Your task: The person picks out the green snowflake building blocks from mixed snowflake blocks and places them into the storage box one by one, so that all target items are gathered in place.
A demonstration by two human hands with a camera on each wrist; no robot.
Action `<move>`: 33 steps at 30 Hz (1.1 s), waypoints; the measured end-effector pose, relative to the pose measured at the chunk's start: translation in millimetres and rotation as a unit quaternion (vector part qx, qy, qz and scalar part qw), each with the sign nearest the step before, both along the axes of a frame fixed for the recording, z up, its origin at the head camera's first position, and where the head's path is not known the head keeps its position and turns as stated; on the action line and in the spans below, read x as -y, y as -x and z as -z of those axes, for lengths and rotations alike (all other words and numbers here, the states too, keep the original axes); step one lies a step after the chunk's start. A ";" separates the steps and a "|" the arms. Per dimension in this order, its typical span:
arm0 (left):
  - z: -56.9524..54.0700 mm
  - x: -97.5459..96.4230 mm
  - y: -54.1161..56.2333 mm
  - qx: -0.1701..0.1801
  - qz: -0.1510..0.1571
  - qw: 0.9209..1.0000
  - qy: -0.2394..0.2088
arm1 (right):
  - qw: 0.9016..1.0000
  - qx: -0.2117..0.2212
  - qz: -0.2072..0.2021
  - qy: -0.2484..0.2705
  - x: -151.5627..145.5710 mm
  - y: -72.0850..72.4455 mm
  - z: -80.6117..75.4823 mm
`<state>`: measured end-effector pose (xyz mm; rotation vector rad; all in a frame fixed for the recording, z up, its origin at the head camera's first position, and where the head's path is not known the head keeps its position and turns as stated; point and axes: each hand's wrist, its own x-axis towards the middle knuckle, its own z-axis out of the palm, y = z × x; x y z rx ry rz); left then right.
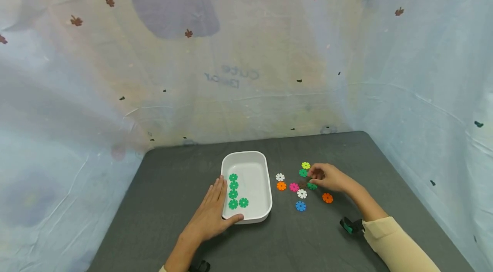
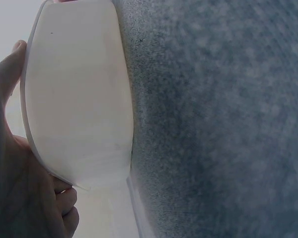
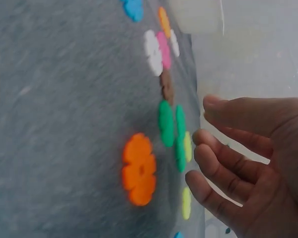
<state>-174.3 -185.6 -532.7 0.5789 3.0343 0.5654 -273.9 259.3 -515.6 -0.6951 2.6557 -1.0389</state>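
Note:
My left hand (image 1: 209,210) rests against the left side of a white rectangular tray (image 1: 267,178), fingers extended along its edge and thumb across the near rim. In the left wrist view the thumb (image 2: 12,64) touches the rim of the tray (image 2: 79,94). Several green flower-shaped discs (image 1: 233,194) lie inside the tray, toward its left. My right hand (image 1: 329,177) hovers over the loose discs, fingers loosely bent and nothing between them. Beneath and beside it are a green disc (image 1: 312,186), another green disc (image 1: 303,172) and a brown disc (image 1: 302,185).
Between tray and right hand lie a white disc (image 1: 280,177), a pink disc (image 1: 294,187) and a blue disc (image 1: 300,206). An orange disc (image 1: 327,198) is nearer the right wrist; a yellow disc (image 1: 306,165) is farther back. Patterned sheeting (image 1: 246,71) surrounds the grey table (image 1: 173,186).

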 end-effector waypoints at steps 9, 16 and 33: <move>1.1 -0.3 0.0 -0.002 -0.003 1.000 -0.004 | 1.000 -0.001 0.019 -0.013 -10.1 -6.4 14.8; 0.3 0.0 -0.3 -0.001 -0.003 1.000 0.002 | 0.999 0.007 0.029 -0.015 -7.6 -4.5 20.0; -0.8 -0.3 -0.2 0.008 -0.001 1.000 -0.002 | 0.999 0.008 0.047 0.005 -0.3 -8.9 24.4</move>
